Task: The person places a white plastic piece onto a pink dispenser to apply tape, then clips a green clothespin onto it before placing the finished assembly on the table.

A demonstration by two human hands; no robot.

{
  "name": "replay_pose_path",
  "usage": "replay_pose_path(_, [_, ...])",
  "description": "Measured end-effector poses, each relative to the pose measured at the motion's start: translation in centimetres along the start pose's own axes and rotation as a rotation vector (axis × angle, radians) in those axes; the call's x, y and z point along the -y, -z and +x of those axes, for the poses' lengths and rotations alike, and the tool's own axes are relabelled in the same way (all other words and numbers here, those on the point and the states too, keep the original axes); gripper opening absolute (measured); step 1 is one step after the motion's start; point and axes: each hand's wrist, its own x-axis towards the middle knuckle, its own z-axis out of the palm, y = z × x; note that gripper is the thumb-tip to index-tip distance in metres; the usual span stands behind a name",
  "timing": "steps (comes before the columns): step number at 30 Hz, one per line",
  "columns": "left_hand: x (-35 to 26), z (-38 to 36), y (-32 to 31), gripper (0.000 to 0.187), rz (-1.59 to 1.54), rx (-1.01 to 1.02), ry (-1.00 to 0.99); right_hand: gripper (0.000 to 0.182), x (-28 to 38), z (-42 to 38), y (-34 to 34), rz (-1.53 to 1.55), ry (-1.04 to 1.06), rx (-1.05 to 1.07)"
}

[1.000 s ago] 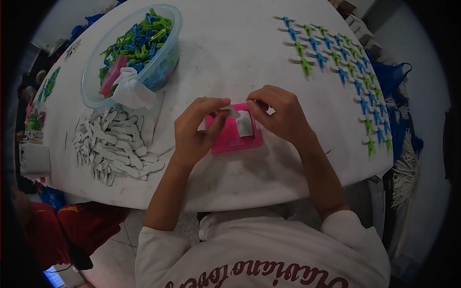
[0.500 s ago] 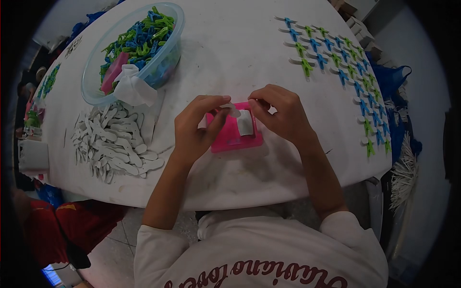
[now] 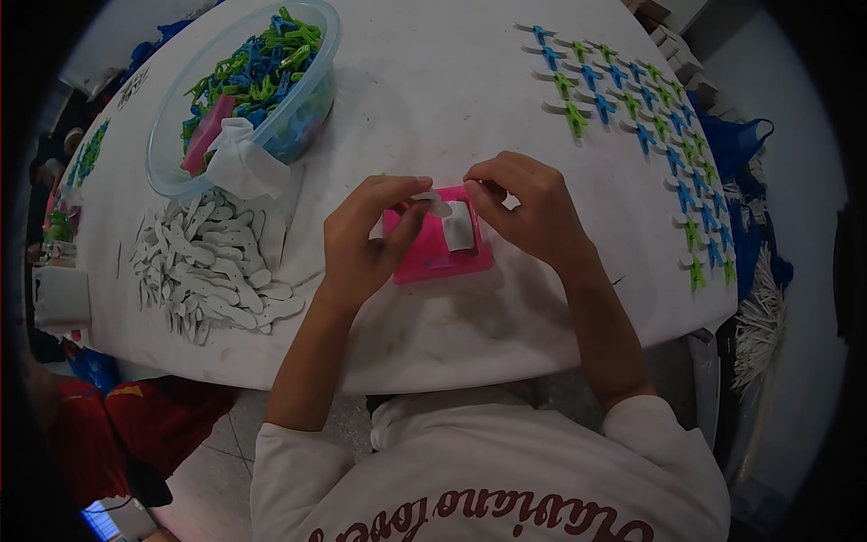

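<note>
My left hand (image 3: 368, 237) pinches a small white flat piece (image 3: 440, 208) between thumb and fingers, above a pink tray-like holder (image 3: 417, 267). Inside the holder stands a white roll or block (image 3: 459, 231). At the holder's far right corner, my right hand (image 3: 533, 210) has thumb and fingertips pressed together. Whatever the right fingers grip, if anything, is too small to make out. Left of my left forearm lies a heap of white flat curved pieces (image 3: 217, 271).
A clear blue tub (image 3: 163, 135) holds green and blue clips (image 3: 257, 77), a pink piece and a white cloth (image 3: 244, 163). Clips with white pieces (image 3: 643, 137) lie in rows at right. A person in red clothing (image 3: 135, 425) is at lower left.
The whole view has shifted slightly, with the tub and heap a little further left. Both hands keep nearly the same pose over the pink holder.
</note>
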Motion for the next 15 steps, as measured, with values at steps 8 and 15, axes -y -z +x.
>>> replay_pose_path(8, [-0.07,0.04,0.05,0.033,0.001,-0.006,0.003,0.005,0.01,-0.03,-0.14,-0.005,0.008,0.009])
replay_pose_path(15, [-0.01,0.03,-0.03,0.033,0.002,-0.008,0.001,0.005,0.12,0.09,0.06,0.002,0.006,0.008])
